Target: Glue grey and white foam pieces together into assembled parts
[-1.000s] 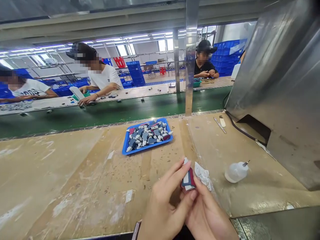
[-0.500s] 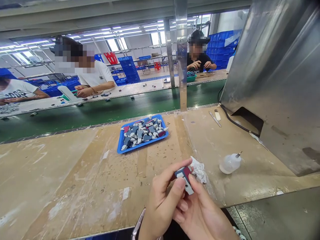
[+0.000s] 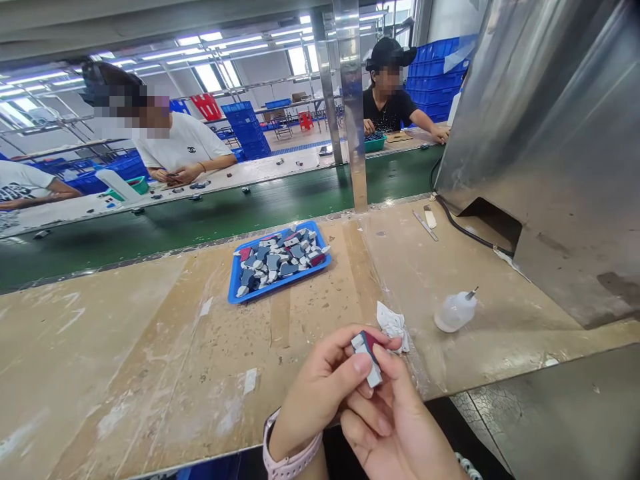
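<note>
While both hands pinch it over the bench's near edge, small red-and-white part [image 3: 367, 349] sits between left hand [image 3: 320, 393] thumb and right hand [image 3: 400, 427] fingertips. Crumpled wipe [image 3: 393, 325] just beyond; squeeze bottle [image 3: 453, 311] right; blue tray [image 3: 278, 263] toward far edge.

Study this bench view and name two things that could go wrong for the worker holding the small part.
1. The small red and grey part is pinched only between fingertips of the left hand and right hand, near the bench edge; it may slip and drop off.
2. The dropper bottle lies on its side by the crumpled tissue; it might leak or roll.
</note>
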Demonstrator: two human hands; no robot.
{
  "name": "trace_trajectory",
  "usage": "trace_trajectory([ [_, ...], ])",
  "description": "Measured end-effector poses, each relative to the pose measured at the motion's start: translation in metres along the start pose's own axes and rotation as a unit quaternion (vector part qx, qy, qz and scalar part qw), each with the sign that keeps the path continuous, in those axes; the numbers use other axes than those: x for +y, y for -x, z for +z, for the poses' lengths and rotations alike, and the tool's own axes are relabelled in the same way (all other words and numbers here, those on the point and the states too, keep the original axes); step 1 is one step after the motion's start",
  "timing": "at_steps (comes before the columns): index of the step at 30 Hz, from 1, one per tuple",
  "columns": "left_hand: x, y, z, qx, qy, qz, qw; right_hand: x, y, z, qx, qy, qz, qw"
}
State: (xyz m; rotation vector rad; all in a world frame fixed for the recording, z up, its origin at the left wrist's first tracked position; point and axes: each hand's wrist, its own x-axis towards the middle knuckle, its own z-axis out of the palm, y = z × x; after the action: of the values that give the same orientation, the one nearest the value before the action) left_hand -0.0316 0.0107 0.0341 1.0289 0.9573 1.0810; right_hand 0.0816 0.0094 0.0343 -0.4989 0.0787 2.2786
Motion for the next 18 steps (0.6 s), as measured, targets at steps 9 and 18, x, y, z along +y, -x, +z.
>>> trace_trajectory([
  [9,-0.002,-0.002,0.001,-0.023,0.039,-0.004,0.999,0.0,0.005,-0.01,-0.018,0.018,0.001,1.0],
  [18,0.0,-0.002,0.006,0.021,0.05,-0.05,0.997,0.0,0.009,0.007,0.082,-0.015,-0.004,0.997],
])
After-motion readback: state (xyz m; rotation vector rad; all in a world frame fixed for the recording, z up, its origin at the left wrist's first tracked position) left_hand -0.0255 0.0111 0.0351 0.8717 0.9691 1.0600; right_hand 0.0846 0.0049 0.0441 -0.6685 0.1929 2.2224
